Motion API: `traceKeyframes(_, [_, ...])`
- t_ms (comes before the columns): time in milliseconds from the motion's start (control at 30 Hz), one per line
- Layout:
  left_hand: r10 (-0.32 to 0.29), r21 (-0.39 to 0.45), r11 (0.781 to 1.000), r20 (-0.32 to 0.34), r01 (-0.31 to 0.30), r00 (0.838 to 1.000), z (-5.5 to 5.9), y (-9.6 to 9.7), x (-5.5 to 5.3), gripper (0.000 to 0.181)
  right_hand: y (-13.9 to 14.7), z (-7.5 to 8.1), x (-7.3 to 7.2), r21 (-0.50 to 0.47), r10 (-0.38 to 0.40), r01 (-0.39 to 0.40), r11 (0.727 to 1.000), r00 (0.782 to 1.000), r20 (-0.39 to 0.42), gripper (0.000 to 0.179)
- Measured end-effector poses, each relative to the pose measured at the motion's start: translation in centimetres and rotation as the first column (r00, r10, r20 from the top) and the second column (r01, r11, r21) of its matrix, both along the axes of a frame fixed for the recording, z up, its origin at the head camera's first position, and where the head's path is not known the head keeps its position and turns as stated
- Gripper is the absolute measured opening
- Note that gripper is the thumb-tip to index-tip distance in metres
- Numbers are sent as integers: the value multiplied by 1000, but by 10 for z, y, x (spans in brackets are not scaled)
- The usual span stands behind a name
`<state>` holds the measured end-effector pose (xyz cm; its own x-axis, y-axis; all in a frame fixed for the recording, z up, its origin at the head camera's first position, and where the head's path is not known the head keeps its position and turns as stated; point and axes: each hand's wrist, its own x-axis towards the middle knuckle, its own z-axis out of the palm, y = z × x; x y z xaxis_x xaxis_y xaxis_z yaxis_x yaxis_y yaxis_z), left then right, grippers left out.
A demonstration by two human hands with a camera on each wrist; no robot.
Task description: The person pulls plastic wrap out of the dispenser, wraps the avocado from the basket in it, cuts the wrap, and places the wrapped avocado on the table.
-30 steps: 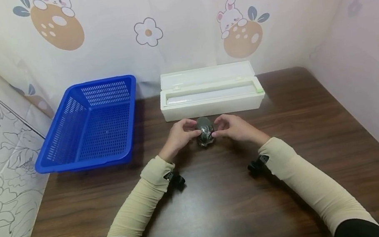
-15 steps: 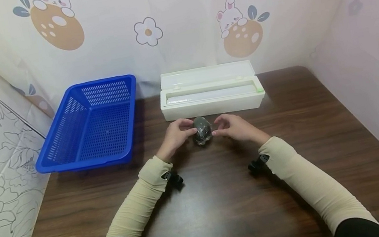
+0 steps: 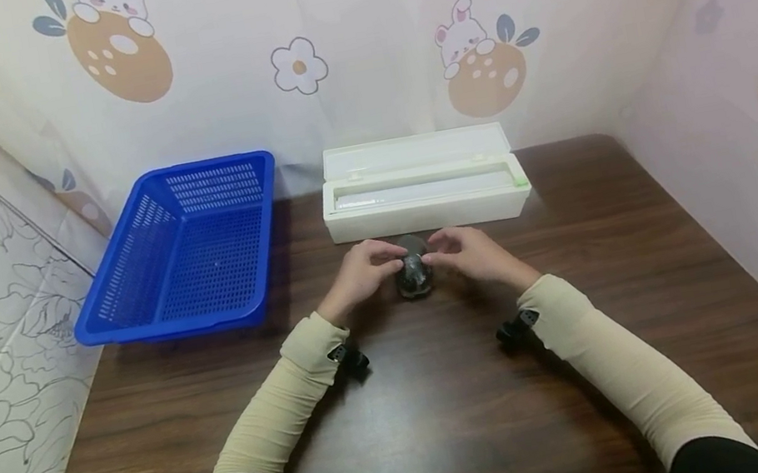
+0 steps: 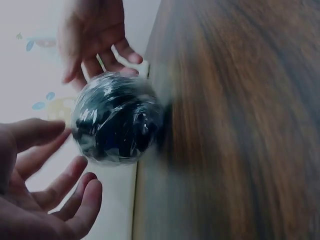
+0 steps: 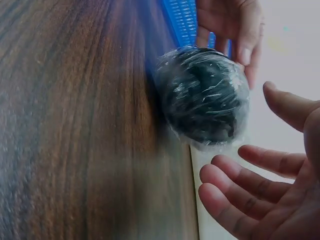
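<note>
A dark, roundish object wrapped in clear plastic film [image 3: 414,274] sits on the table between both hands; its kind is hidden by the shiny film. My left hand [image 3: 359,274] is at its left side, thumb and fingers spread, the fingertips right at the film in the left wrist view. On the other side my right hand [image 3: 469,254] has its thumb tip close against the object in the head view. Seen from the right wrist, the right fingers [image 5: 235,175] are loosely spread, with a gap to the wrapped object [image 5: 202,97]. Neither hand visibly encloses it.
Just behind the hands stands a white cling film dispenser [image 3: 428,215], its lid raised and a green slider at its right end. A blue plastic basket [image 3: 169,322] is at the back left. Patterned curtains [image 3: 374,34] surround the brown wooden table [image 3: 414,433].
The wrapped object shifted left with the left hand, then back right between the hands. Its facing side has turned. The right hand has hardly moved.
</note>
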<state>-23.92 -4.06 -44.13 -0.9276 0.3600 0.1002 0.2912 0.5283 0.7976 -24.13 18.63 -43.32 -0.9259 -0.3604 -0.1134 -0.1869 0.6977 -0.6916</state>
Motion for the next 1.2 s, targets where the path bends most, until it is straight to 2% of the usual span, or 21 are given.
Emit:
traceKeyframes(67, [-66, -16, 998, -25, 65, 998, 1, 4, 1, 22, -1, -2, 0, 7, 6, -6, 1000, 1000, 5, 61])
traceKeyframes(100, [-74, -20, 997, -19, 73, 997, 2, 5, 2, 23, -1, -4, 0, 6, 11, -11, 1000, 1000, 11, 63])
traceKeyframes(200, [-44, -12, 999, 41, 44, 998, 1, 8, 4, 33, -2, -7, -1, 0, 22, -22, 1000, 999, 29, 64])
traceKeyframes(300, [-9, -22, 1000, 114, 12, 993, -1, 8, 3, 48, -3, -10, -2, -49, 37, -34, 998, 998, 51, 64])
traceKeyframes(433, [-18, -41, 999, 143, 24, 990, -2, 6, 2, 59, -6, -10, -3, -114, 69, -62, 992, 996, 62, 65])
traceKeyframes(667, [46, -68, 997, 105, -39, 993, 1, 7, -1, 58, -12, -6, -6, -95, 67, -63, 993, 997, 42, 63])
traceKeyframes(800, [35, -77, 997, 123, -26, 992, 2, 10, -1, 61, -8, -7, -6, -59, 72, -69, 996, 996, 55, 65])
traceKeyframes(1000, [-9, -53, 998, 155, 17, 988, 5, 10, -3, 60, -2, -10, -5, -3, 73, -73, 997, 997, 11, 71])
traceKeyframes(1100, [4, -22, 1000, 177, 0, 984, 4, 6, -5, 54, -3, -10, -6, -9, 74, -74, 997, 997, 24, 73])
traceKeyframes(1200, [42, 4, 999, 195, -44, 980, 2, 3, -7, 48, -4, -10, -9, -26, 79, -77, 997, 996, 52, 72])
